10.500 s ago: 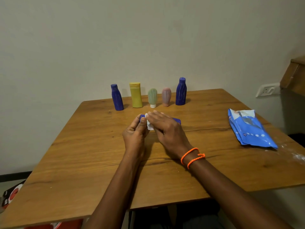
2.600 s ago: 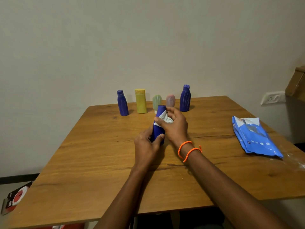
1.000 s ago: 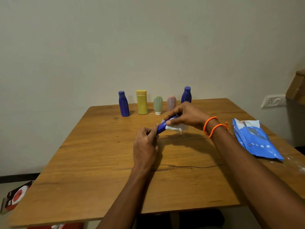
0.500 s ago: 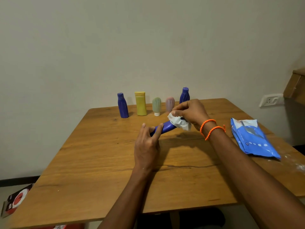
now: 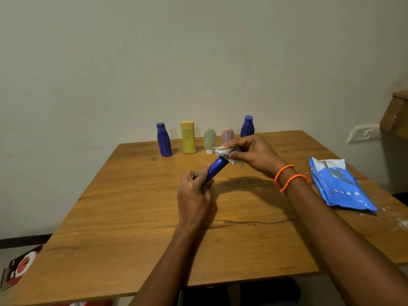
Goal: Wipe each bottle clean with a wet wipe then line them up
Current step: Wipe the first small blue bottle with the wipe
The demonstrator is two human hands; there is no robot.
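A blue bottle [image 5: 216,169] is held tilted above the middle of the wooden table [image 5: 136,217]. My left hand [image 5: 194,195] grips its lower end. My right hand [image 5: 254,152] pinches a white wet wipe [image 5: 224,152] around the bottle's upper end, which the wipe hides. At the far edge stands a row of bottles: a small blue one [image 5: 163,139], a yellow one [image 5: 188,137], a pale green one [image 5: 209,140], a pink one [image 5: 227,135] and a taller blue one [image 5: 247,126], partly behind my right hand.
A blue wet-wipe pack [image 5: 340,184] lies flat at the table's right side. White specks dot the right edge [image 5: 401,221]. A wall socket [image 5: 363,133] and a wooden ledge [image 5: 395,113] are at the far right. A red and black packet [image 5: 21,265] lies on the floor, left.
My right hand has stayed at the bottle's upper end, working the wipe around it. My left hand's fingers have curled round the lower end. The bottle stays tilted.
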